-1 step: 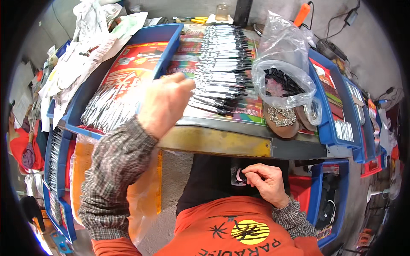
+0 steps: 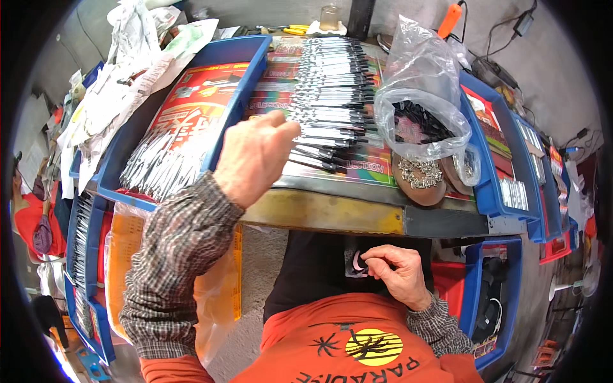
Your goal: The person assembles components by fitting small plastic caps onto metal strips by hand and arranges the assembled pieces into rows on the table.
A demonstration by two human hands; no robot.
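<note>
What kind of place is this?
Probably a workshop: on the workbench there's a row of slim silver-and-black pieces and a clear bag of little black parts, beside a blue tray.

Bright light, seemingly from above, floods the counter point(image 2: 306, 212), and its front edge catches a broad sheen. Crumpled papers point(image 2: 105, 96) bleach nearly white, as do the slim pieces point(image 2: 159, 165) in the left-hand tray, while the row of pens point(image 2: 332, 89) glints in harsh streaks. Clear plastic bag point(image 2: 424, 54) folds throw small highlights. Below, dark trousers point(image 2: 306, 262) sink into shadow with little detail. Fisheye distortion bends straight edges; toward the black rim, the surroundings look soft and smeared.
</note>
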